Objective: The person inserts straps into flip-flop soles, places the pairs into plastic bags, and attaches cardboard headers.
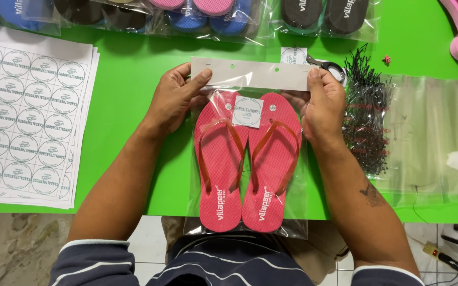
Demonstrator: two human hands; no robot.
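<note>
With our left hand (pixel 173 98) and right hand (pixel 322 103) pinching the white header flap (pixel 250 74), the bagged red sandals (pixel 247 164) hang below our fingers; sealing appears underway, and the flap likely needs pressing flat.

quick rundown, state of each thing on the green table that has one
clear bag: flat on table, holds the pink flip-flops, round sticker on front
white header flap: folded over bag top, pinched at both ends
left hand: gripping flap's left end
right hand: gripping flap's right end
sticker sheets: stacked, stickers unpeeled
empty clear bags: lying flat
scissors: mostly hidden
</note>
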